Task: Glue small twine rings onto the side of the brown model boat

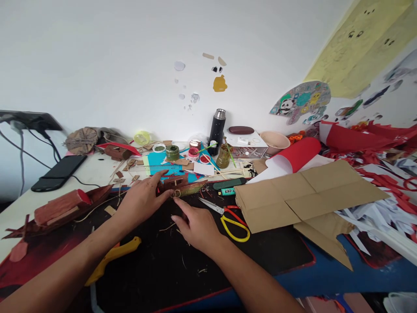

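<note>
My left hand (143, 195) is closed on a small brown and greenish model boat (192, 188), its thumb and forefinger on the cabin end. A small pale ring (176, 194) lies against the boat's near side. The forefinger of my right hand (198, 228) reaches to that ring, with the thumb held apart below. Just to the right lie scissors (235, 222) with red and yellow handles. A yellow-handled tool (114, 257) is partly hidden beneath my left forearm. Farther left sits a larger reddish-brown model boat (61, 211).
Behind the hands stand paint jars (172, 153), a black thermos (217, 128) and a white box (246, 145). Folded brown cardboard (306, 195) and a red paper roll (299, 154) lie at right, beside paper scraps (384, 208). A black phone (60, 173) rests at left.
</note>
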Demonstrator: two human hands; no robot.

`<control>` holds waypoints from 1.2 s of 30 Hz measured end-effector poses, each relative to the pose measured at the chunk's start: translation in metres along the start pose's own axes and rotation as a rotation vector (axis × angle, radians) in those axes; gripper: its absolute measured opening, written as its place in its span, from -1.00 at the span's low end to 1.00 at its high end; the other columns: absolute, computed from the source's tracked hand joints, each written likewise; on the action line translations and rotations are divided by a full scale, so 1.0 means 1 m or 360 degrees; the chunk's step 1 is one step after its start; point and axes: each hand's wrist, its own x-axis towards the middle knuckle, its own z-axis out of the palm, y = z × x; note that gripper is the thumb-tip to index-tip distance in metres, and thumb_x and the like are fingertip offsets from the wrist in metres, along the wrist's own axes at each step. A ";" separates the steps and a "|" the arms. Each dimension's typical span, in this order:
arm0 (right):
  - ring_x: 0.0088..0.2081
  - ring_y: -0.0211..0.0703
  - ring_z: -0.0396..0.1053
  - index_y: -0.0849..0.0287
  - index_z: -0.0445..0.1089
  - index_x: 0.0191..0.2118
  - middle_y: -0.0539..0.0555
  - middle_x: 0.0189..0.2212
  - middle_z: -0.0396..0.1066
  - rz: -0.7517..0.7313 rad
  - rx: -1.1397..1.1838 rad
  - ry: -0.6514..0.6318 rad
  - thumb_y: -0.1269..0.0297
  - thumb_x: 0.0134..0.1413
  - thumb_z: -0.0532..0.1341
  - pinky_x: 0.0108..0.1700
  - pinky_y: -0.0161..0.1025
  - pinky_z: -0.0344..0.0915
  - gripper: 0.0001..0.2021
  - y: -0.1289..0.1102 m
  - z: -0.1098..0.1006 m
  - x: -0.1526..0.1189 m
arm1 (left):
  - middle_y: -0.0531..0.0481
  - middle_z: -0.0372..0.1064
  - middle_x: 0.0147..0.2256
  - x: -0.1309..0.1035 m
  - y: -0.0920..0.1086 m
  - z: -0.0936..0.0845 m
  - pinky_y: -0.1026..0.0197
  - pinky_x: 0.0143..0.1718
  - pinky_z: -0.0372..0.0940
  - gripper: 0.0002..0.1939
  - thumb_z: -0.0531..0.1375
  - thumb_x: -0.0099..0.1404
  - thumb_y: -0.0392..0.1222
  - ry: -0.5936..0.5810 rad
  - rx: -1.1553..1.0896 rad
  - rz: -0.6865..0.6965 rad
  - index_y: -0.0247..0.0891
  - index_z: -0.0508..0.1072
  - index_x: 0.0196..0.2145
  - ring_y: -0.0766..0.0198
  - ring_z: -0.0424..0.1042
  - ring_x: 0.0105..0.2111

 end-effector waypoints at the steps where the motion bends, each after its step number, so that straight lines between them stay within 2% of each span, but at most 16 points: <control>1: -0.13 0.06 0.70 0.08 0.29 0.54 0.13 -0.10 0.75 0.0003 0.0017 0.0007 0.15 0.52 0.25 -0.05 -0.16 0.48 -0.42 0.000 0.000 0.000 | -0.22 0.69 -0.11 0.000 0.000 0.000 -0.09 -0.02 0.44 -0.31 0.15 0.49 0.13 0.0002 -0.0006 -0.0004 -0.27 0.33 0.43 -0.23 0.65 -0.06; 4: -0.14 0.05 0.69 0.06 0.30 0.53 0.11 -0.14 0.74 -0.0008 0.0016 0.0023 0.13 0.52 0.24 -0.06 -0.18 0.48 -0.42 0.000 0.000 0.000 | -0.19 0.69 -0.15 0.000 0.000 0.000 -0.06 -0.05 0.44 -0.32 0.17 0.47 0.14 0.0014 0.0001 -0.0018 -0.24 0.35 0.41 -0.21 0.65 -0.08; 10: -0.14 0.06 0.69 0.07 0.29 0.54 0.11 -0.16 0.74 -0.0006 -0.0040 0.0003 0.13 0.52 0.24 -0.06 -0.17 0.47 -0.42 -0.001 0.002 0.001 | -0.20 0.68 -0.18 0.000 0.003 0.002 -0.07 -0.05 0.43 -0.31 0.19 0.46 0.10 0.0014 0.0037 -0.0012 -0.30 0.35 0.41 -0.23 0.64 -0.11; 15: -0.20 0.01 0.68 0.08 0.35 0.51 0.10 -0.18 0.74 -0.0009 0.0103 0.0057 0.15 0.51 0.26 -0.06 -0.20 0.48 -0.44 0.002 0.003 -0.001 | -0.22 0.67 -0.16 -0.001 0.001 -0.002 -0.10 -0.03 0.42 -0.31 0.16 0.48 0.13 -0.0012 0.0024 -0.0036 -0.30 0.32 0.41 -0.25 0.63 -0.09; 18: -0.21 -0.01 0.70 0.10 0.44 0.45 0.11 -0.14 0.75 -0.0068 0.0265 0.0194 0.16 0.51 0.24 -0.01 -0.19 0.52 -0.50 0.005 0.003 -0.002 | -0.26 0.67 -0.12 -0.002 -0.004 -0.008 -0.16 -0.02 0.41 -0.29 0.12 0.49 0.18 -0.0011 -0.0041 -0.0046 -0.24 0.29 0.44 -0.30 0.63 -0.08; 22: 0.03 0.02 0.70 0.05 0.61 0.26 0.13 0.06 0.72 -0.0102 0.0477 0.0455 0.17 0.51 0.20 0.13 -0.15 0.54 -0.63 0.008 -0.001 -0.003 | -0.21 0.67 -0.07 -0.007 -0.012 -0.023 -0.16 -0.03 0.41 -0.32 0.09 0.49 0.20 0.0075 -0.0166 -0.0091 -0.09 0.27 0.44 -0.30 0.64 -0.08; 25: 0.05 0.04 0.70 0.04 0.67 0.12 0.13 0.06 0.72 -0.0097 0.0598 0.0592 0.18 0.50 0.20 0.12 -0.13 0.56 -0.69 0.011 -0.007 -0.005 | -0.17 0.68 -0.07 -0.014 -0.015 -0.038 -0.12 -0.01 0.41 -0.32 0.11 0.46 0.19 0.0116 -0.0236 -0.0133 -0.14 0.30 0.41 -0.23 0.63 -0.08; 27: -0.07 0.03 0.72 0.06 0.69 0.04 0.14 -0.04 0.75 -0.0083 0.0661 0.0647 0.17 0.49 0.20 0.02 -0.14 0.58 -0.70 0.012 -0.011 -0.009 | -0.15 0.68 -0.08 -0.021 -0.017 -0.048 -0.10 0.01 0.41 -0.37 0.12 0.43 0.20 0.0125 -0.0261 -0.0174 -0.16 0.40 0.31 -0.19 0.63 -0.06; 29: -0.17 0.01 0.70 0.08 0.70 -0.02 0.15 -0.11 0.75 -0.0084 0.0704 0.0689 0.16 0.48 0.20 -0.07 -0.16 0.57 -0.71 0.014 -0.014 -0.014 | -0.16 0.68 -0.10 -0.030 -0.019 -0.056 -0.10 0.02 0.41 -0.45 0.13 0.36 0.25 0.0132 -0.0291 -0.0211 -0.15 0.51 0.11 -0.18 0.62 -0.06; 32: -0.28 -0.05 0.65 0.12 0.70 -0.06 0.15 -0.16 0.74 -0.0098 0.0753 0.0721 0.17 0.47 0.21 -0.19 -0.21 0.51 -0.72 0.019 -0.017 -0.027 | -0.13 0.65 -0.22 -0.044 -0.023 -0.061 -0.08 -0.05 0.41 -0.61 0.16 0.28 0.29 0.0168 -0.0323 -0.0210 -0.06 0.50 -0.23 -0.16 0.61 -0.15; 34: -0.42 -0.13 0.54 0.14 0.69 -0.06 0.13 -0.26 0.71 -0.0051 0.0790 0.0701 0.16 0.47 0.22 -0.34 -0.26 0.40 -0.71 0.024 -0.018 -0.037 | -0.09 0.60 -0.31 -0.054 -0.024 -0.063 -0.06 -0.14 0.38 -0.66 0.16 0.30 0.28 0.0188 -0.0335 -0.0153 0.00 0.46 -0.36 -0.13 0.57 -0.25; 36: -0.55 -0.21 0.36 0.15 0.68 -0.08 0.06 -0.42 0.62 0.0045 0.0821 0.0660 0.11 0.47 0.21 -0.46 -0.27 0.23 -0.69 0.030 -0.017 -0.047 | -0.08 0.57 -0.36 -0.062 -0.023 -0.062 -0.05 -0.18 0.35 -0.67 0.16 0.34 0.24 0.0167 -0.0367 -0.0054 0.02 0.47 -0.40 -0.10 0.54 -0.31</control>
